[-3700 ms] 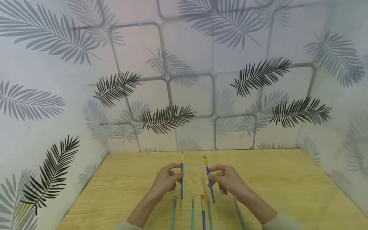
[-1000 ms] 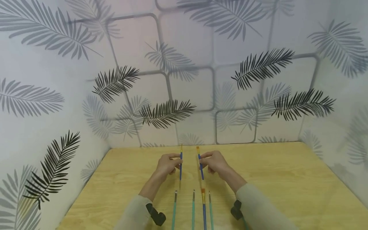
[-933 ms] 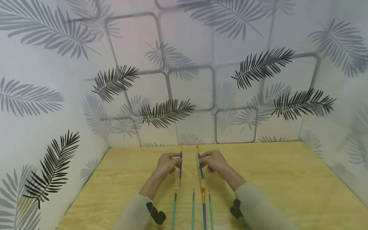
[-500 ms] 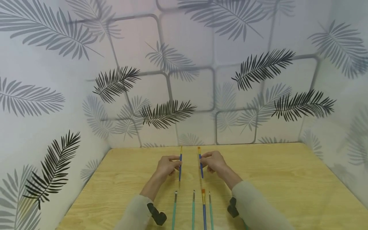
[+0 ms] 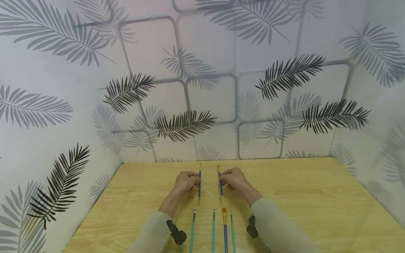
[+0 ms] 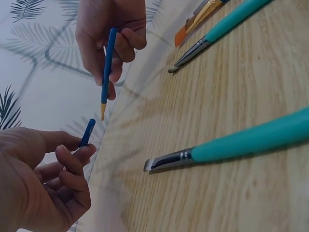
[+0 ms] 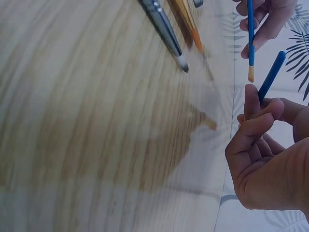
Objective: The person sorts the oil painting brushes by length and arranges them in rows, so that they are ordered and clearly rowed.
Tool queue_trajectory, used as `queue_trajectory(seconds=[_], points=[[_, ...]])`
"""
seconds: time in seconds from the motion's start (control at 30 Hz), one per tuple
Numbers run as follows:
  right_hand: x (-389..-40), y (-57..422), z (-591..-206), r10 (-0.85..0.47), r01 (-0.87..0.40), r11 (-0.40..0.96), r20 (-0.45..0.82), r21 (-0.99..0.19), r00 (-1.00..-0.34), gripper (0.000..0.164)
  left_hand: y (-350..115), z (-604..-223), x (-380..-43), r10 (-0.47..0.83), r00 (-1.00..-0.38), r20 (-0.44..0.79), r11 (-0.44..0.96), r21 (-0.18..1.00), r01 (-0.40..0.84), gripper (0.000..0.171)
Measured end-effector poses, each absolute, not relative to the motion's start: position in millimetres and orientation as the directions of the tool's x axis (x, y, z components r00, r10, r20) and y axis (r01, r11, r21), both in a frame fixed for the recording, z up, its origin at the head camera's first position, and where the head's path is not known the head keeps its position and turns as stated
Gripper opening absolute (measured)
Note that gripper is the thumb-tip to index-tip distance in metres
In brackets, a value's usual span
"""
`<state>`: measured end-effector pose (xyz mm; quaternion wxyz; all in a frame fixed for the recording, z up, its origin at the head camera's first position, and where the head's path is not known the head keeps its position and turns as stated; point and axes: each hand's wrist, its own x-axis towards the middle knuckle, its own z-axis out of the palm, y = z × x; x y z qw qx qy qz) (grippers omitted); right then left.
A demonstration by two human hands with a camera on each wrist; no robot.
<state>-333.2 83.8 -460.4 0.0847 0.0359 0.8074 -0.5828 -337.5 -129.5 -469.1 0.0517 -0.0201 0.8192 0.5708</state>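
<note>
Head view: my left hand (image 5: 186, 182) pinches one slim blue brush (image 5: 199, 189), my right hand (image 5: 233, 178) pinches another, the flat blue brush (image 5: 221, 189). Both sit over the far part of the tabletop (image 5: 316, 196), side by side with a gap, bristles away from me. My fingers cover part of each handle. Nearer me, a row: three teal brushes (image 5: 192, 233) and a blue-handled brush (image 5: 225, 233) with orange bristles, all cut off by the bottom edge. A teal sliver beside my right sleeve (image 5: 280, 226) is too little to identify. Dark pieces (image 5: 176, 232) at both cuffs, details unclear.

Left wrist view: left hand's brush shows as a short blue stub, steeply foreshortened; its bristle end is out of sight. Right hand's brush shows nearly whole, bristles included. Teal handles run out of frame.

Right wrist view: right hand's brush shows handle only, the rest hidden behind my fingers. Left hand is cropped at the top, its brush too, tip visible. Row brushes are clipped to ferrules and tips, slightly blurred.
</note>
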Motion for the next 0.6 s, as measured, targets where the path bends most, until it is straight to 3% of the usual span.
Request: queue_trajectory(seconds=[0.6], points=[[-336.9,68.6,-466.7,-0.025,0.175,0.325,-0.193,-0.929,-0.981,0.027,-122.9,-478.2,-339.8,0.03,-0.991,-0.128,0.422,0.901,-0.103,0.033]])
